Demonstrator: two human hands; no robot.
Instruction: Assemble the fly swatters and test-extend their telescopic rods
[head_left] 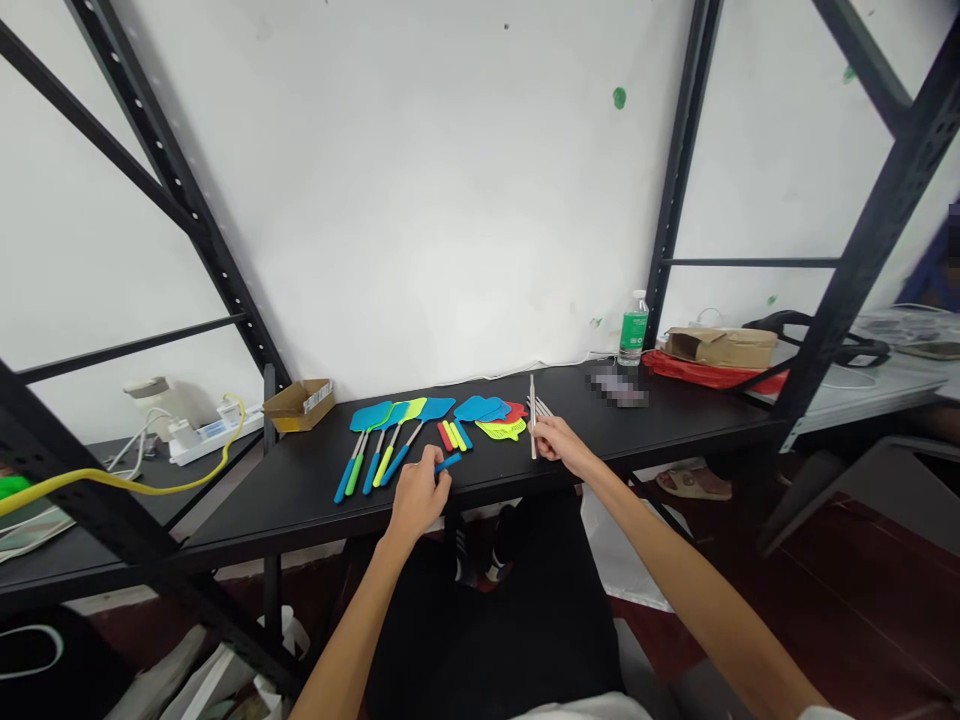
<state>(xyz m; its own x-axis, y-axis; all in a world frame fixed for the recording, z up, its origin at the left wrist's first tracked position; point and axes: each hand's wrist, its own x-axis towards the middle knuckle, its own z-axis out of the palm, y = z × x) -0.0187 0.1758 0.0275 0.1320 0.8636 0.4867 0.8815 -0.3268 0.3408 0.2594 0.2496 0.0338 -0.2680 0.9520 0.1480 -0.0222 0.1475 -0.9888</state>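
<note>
My left hand (420, 490) is closed round a blue handle grip (448, 462) at the table's front edge. In my right hand (551, 438) is a thin metal rod (532, 415), held upright. More metal rods (543, 406) lie just behind that hand. Between my hands are several loose handle grips (453, 435) in red, yellow and blue. Beside them lies a pile of loose fly swatter heads (480, 409) in blue, red and yellow-green. Left of my left hand, several assembled fly swatters (388, 450) with blue and green grips lie side by side.
The black table (300, 500) stands against a white wall between dark metal uprights. An open cardboard box (300, 406) sits at its left end. At the right are a water bottle (634, 330), a blurred item (616, 386) and a cardboard box (721, 347) on red plastic. A yellow cable (150, 487) hangs at left.
</note>
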